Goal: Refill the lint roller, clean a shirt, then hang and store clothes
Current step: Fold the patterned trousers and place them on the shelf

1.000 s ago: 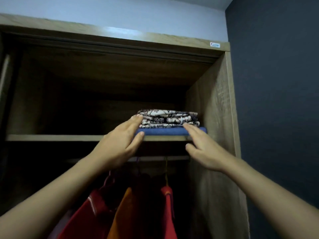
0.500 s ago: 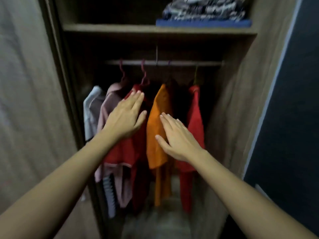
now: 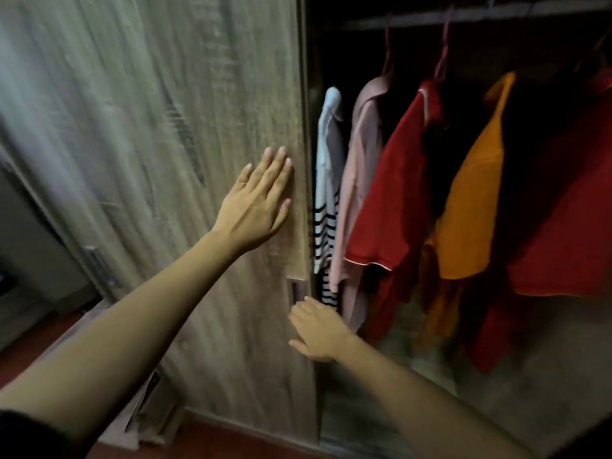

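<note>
A: Where are the hands?

B: The left hand [image 3: 256, 202] lies flat on the wooden wardrobe door [image 3: 149, 134], left of the frame's centre, close to the door's right edge. Its fingers [image 3: 276, 164] are straight and a little apart, palm against the wood, clamped on nothing.

A: And the other?

B: The right hand [image 3: 318, 329] is lower, just below the centre of the frame, at the same door edge. Its fingertips reach the recessed metal handle [image 3: 295, 293] set into the wood. The fingers are bent and close together; whether they grip the handle or only touch it I cannot tell, the picture is blurred there.

A: The clothes?

B: They hang in the open compartment that fills the right half of the frame, from a rail [image 3: 480, 14] along the upper edge. From left to right: a white garment with dark stripes [image 3: 328, 180] just beside the door edge, a pale pink shirt [image 3: 359, 180], a red shirt [image 3: 394, 207] with a thin pale trim, an orange shirt [image 3: 470, 207], and another red garment [image 3: 569, 207] at the right edge. Pinkish hanger hooks [image 3: 442, 58] show above the pink and red ones. The garments hang close, overlapping.

A: Anything else?

B: The lower left shows a reddish floor [image 3: 39, 342] and a second, greyer door panel with a metal handle [image 3: 99, 265].
</note>
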